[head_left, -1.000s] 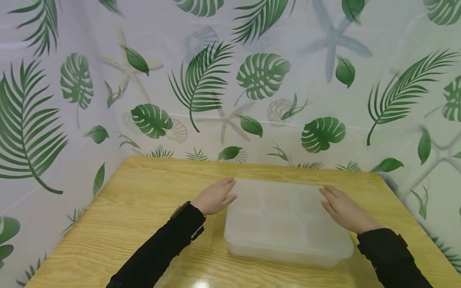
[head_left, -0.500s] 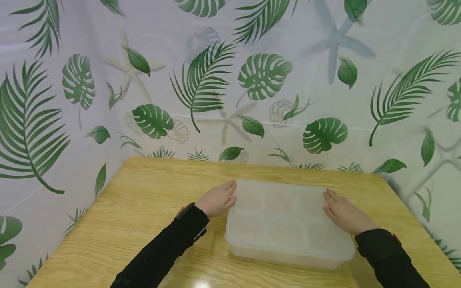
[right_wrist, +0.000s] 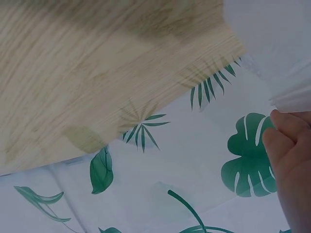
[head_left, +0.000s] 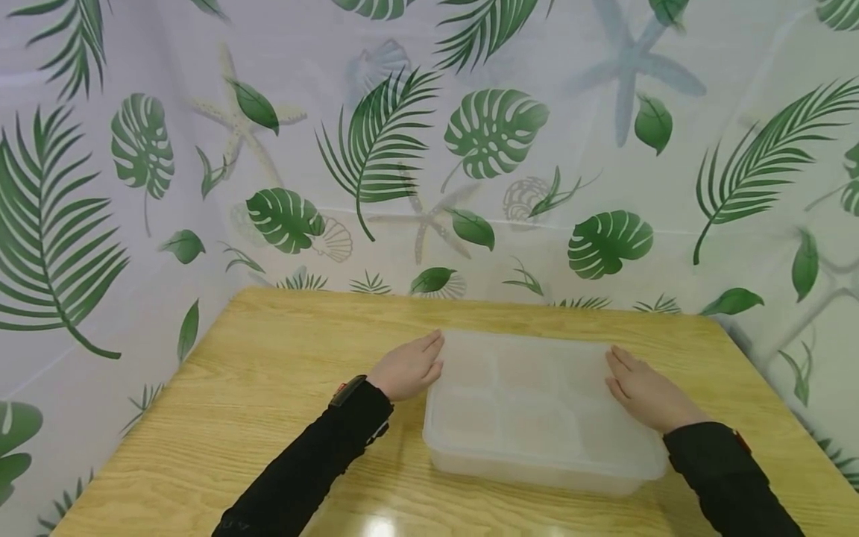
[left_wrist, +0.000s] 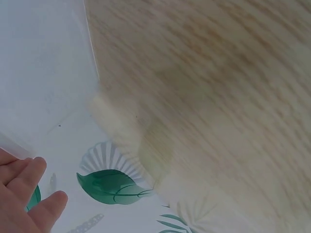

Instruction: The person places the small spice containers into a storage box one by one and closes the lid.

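Note:
A translucent white plastic storage box (head_left: 537,410) with a flat lid lies on the wooden table, and several compartments show faintly through it. At its far left corner, my left hand (head_left: 406,367) rests against the side with fingers fairly straight. My right hand (head_left: 651,391) touches the right edge near the far corner, its fingers extended forward. In the left wrist view, the fingers of the left hand (left_wrist: 26,194) are beside the box's rim (left_wrist: 17,148). The right wrist view has the right hand (right_wrist: 294,160) by the box's edge (right_wrist: 294,99). What is inside the box cannot be made out.
The yellow wood-grain table (head_left: 268,373) carries the box right of its middle. A white cloth (head_left: 510,224) printed with green leaves, shells and starfish hangs behind the table and along both sides. Black sleeves (head_left: 315,455) cover both forearms.
My right hand has shifted slightly right, from over the lid to the box's edge. My left thumb has drawn back to the left edge. The box stays on the table.

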`<action>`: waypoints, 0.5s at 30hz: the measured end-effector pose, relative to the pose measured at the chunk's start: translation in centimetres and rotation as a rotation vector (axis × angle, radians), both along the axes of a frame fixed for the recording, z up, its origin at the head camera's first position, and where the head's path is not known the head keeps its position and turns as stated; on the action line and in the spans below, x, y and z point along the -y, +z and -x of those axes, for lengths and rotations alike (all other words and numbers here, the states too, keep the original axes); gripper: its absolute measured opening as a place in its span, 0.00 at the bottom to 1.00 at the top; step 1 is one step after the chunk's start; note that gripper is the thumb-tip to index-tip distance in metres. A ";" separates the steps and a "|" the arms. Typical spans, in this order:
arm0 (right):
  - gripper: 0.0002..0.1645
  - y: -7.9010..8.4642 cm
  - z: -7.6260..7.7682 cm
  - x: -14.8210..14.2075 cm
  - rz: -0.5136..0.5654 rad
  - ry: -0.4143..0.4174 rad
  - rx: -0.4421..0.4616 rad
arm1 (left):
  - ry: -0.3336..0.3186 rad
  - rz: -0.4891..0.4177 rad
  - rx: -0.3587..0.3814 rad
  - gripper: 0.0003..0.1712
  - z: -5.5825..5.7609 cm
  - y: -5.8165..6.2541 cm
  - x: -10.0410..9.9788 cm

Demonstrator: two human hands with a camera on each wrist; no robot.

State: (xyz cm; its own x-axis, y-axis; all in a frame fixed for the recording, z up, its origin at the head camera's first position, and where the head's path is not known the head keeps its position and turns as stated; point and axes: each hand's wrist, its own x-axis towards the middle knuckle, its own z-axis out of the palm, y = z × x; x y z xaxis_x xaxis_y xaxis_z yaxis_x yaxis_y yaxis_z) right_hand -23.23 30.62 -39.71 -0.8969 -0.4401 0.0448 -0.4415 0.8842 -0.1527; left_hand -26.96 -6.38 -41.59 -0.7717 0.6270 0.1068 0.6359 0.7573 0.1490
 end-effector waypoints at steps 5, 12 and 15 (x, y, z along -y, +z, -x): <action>0.29 0.2 0.0 0.0 -0.004 -0.007 -0.001 | 0.017 -0.008 0.008 0.28 -0.1 0.1 -0.1; 0.29 0.3 -0.3 0.1 0.038 -0.017 0.023 | 0.065 -0.024 -0.042 0.27 -0.8 0.2 -0.3; 0.30 0.3 -0.8 0.0 0.066 -0.026 0.058 | 0.082 -0.028 -0.081 0.27 -1.4 0.2 -0.3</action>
